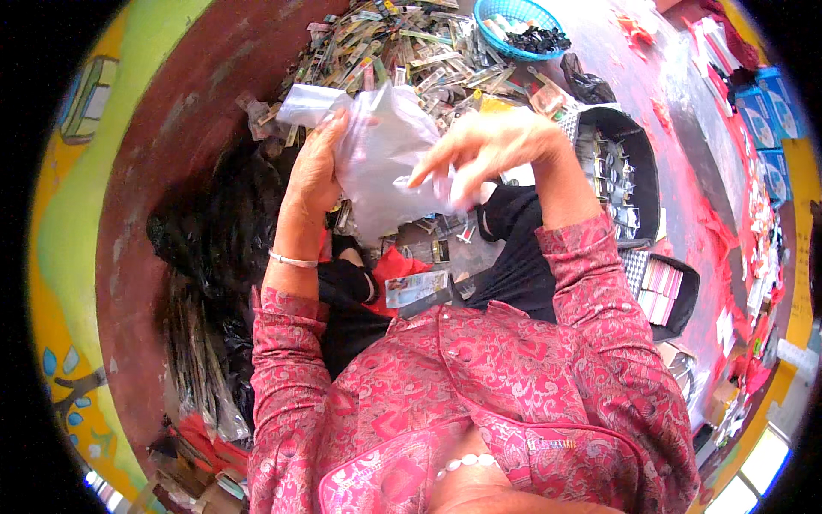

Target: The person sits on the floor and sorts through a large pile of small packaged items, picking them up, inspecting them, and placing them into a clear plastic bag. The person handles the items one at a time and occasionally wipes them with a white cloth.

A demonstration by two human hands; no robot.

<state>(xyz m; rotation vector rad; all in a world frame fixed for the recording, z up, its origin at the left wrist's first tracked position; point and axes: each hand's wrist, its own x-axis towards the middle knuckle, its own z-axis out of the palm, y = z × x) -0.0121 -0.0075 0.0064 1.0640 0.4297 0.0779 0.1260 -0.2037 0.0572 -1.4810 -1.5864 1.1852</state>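
Note:
A sheaf of clear, whitish plastic bags (381, 171) hangs in front of me, wrinkled and partly see-through. My left hand (318, 163) is closed on its left edge, the fingers hidden behind the plastic. A folded end of plastic (310, 104) sticks out past that hand. At the right side of the bags is my right hand (505, 146), fingers bent and apart. Its index fingertip lies against the plastic, and the lower fingers are blurred. Below the bags, a flat printed packet (417, 289) rests by a red scrap (396, 265) between my legs.
A large heap of small packaged items (411, 51) spreads ahead. Beyond it stands a blue basket (522, 53) with black pieces inside. Two dark boxes hold metal-looking parts (612, 180) and striped cards (661, 287) at my right. Black plastic sheeting (214, 223) bunches along the left wall.

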